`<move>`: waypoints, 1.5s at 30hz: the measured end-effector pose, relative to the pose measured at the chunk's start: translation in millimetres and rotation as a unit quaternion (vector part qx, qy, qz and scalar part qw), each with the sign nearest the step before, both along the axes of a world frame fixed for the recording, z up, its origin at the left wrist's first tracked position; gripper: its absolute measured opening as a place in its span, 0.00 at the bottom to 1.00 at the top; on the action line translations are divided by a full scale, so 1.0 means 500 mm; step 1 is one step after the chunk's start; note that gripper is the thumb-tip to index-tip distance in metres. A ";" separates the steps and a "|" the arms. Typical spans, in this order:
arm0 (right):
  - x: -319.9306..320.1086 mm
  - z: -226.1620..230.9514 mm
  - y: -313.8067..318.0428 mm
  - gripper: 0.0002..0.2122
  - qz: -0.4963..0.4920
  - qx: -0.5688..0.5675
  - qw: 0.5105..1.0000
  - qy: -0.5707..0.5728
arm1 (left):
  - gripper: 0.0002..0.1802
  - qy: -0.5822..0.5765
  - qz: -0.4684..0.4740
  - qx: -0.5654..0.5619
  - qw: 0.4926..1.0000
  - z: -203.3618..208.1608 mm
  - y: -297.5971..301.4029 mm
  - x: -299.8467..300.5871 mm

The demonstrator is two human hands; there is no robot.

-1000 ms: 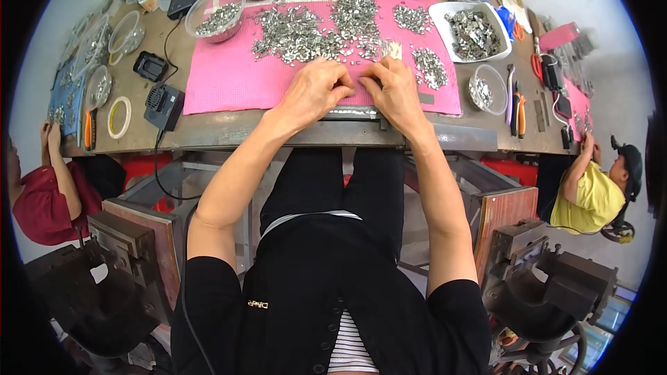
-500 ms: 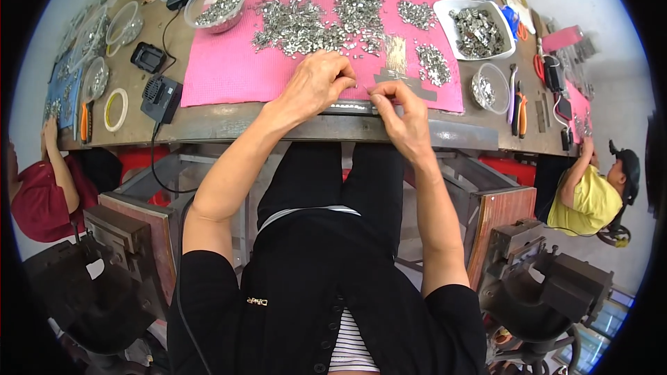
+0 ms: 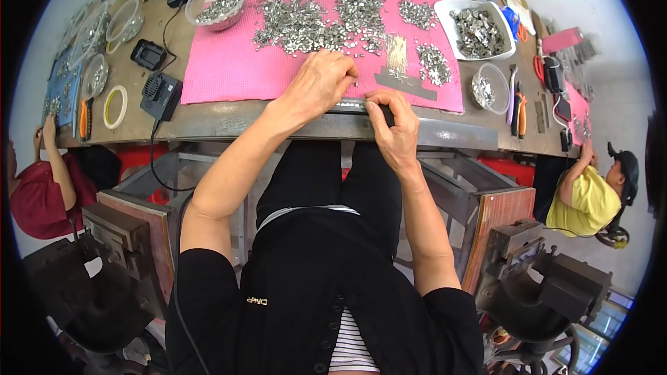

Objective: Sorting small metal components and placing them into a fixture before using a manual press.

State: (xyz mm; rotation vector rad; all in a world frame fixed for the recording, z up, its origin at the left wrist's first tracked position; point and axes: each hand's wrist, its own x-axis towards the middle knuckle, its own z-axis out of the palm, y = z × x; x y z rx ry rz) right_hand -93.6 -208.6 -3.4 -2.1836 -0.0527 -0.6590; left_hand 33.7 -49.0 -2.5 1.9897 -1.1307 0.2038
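My left hand [image 3: 321, 85] is over the near part of the pink mat [image 3: 229, 80], fingers curled with thumb and forefinger close together. Whatever it pinches is too small to make out. My right hand [image 3: 394, 128] is closed at the right end of a narrow strip [image 3: 347, 105] of small bright pieces along the bench edge. Its fingertips touch or nearly touch the strip; anything between them is hidden. Beyond the hands spreads a heap of small silvery metal parts [image 3: 295, 24]. Thin pale pins [image 3: 397, 54] lie by a stepped grey plate [image 3: 410, 87].
Clear tubs [image 3: 217, 22] and a white tray [image 3: 455, 47] of metal parts surround the mat. A black charger [image 3: 161, 96] and tape roll [image 3: 115, 107] lie left; orange-handled pliers [image 3: 522, 118] lie right. Co-workers in red [image 3: 48, 198] and yellow [image 3: 590, 201] sit at either side.
My right hand has come down and slightly left, from above the mat to the strip's end. My left hand has shifted only a little, its fingers more curled.
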 end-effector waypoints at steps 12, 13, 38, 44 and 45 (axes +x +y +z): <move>-0.001 -0.009 0.007 0.04 -0.017 0.053 0.998 -0.003 | 0.04 -0.061 0.057 0.043 0.996 -0.001 0.006 -0.007; 0.000 -0.011 0.007 0.04 -0.017 0.052 0.998 -0.002 | 0.05 -0.067 0.065 0.051 0.994 0.001 0.005 -0.008; -0.002 -0.016 0.007 0.05 -0.020 -0.118 0.991 -0.055 | 0.07 0.061 0.018 -0.089 0.994 0.016 0.010 -0.113; -0.008 -0.020 -0.008 0.04 0.000 0.070 0.997 -0.024 | 0.08 0.031 0.024 -0.067 0.997 0.011 0.008 -0.112; -0.009 -0.019 -0.008 0.04 -0.002 0.071 0.997 -0.025 | 0.08 0.031 0.023 -0.067 0.997 0.011 0.007 -0.113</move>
